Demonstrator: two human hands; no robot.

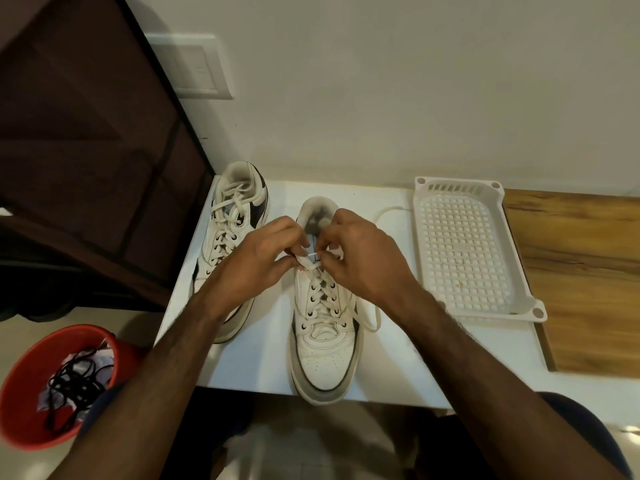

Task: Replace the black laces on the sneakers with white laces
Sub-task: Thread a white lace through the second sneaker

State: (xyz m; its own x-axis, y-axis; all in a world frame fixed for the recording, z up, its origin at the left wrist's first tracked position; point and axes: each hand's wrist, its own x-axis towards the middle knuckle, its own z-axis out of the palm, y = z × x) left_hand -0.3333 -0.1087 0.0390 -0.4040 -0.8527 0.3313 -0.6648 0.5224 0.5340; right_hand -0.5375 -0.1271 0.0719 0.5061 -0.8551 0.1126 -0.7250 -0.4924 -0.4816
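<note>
Two white sneakers stand on a white table. The left sneaker is laced in white up to its collar. The right sneaker has a white lace crossed through most of its eyelets. My left hand pinches the white lace at the upper eyelets on the left side. My right hand pinches the lace's thin tip at the upper eyelets on the right. One loose lace end hangs down the shoe's right side; another trails behind my right hand. The black laces lie coiled in a red bowl.
The red bowl sits low at the left, off the table. A white perforated plastic tray lies to the right, partly over a wooden surface. A dark brown fabric cabinet stands to the left, against the wall.
</note>
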